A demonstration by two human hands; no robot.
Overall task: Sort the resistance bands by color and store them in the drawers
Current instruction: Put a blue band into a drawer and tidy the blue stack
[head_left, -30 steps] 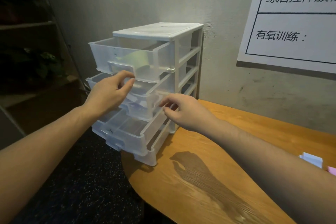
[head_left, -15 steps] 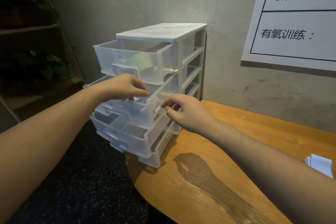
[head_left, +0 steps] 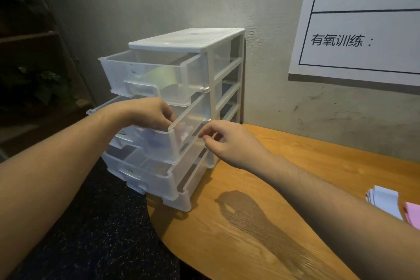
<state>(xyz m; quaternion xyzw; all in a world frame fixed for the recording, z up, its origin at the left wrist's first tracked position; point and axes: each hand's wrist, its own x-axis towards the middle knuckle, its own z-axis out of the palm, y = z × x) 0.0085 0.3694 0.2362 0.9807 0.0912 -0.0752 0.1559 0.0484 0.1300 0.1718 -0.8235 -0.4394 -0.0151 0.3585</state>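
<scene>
While my forearms are stretching out over the wooden table (head_left: 261,229), my right hand (head_left: 229,143) is hovering beside the drawer unit (head_left: 223,68), thumb and forefinger nearly meeting, pinching nothing I can make out. My left hand (head_left: 145,112) is dipping into the second drawer (head_left: 179,143), fingers curled inside; I cannot tell what they are holding. Purple bands seem to be lying in there, a green band (head_left: 162,75) above in the top drawer (head_left: 141,75). Lilac (head_left: 384,200) and pink bands (head_left: 412,213) are waiting at the table's right edge, so I'm reckoning it's their turn next.

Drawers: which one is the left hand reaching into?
The second drawer from the top; the left hand dips inside it, just under the top drawer.
</scene>
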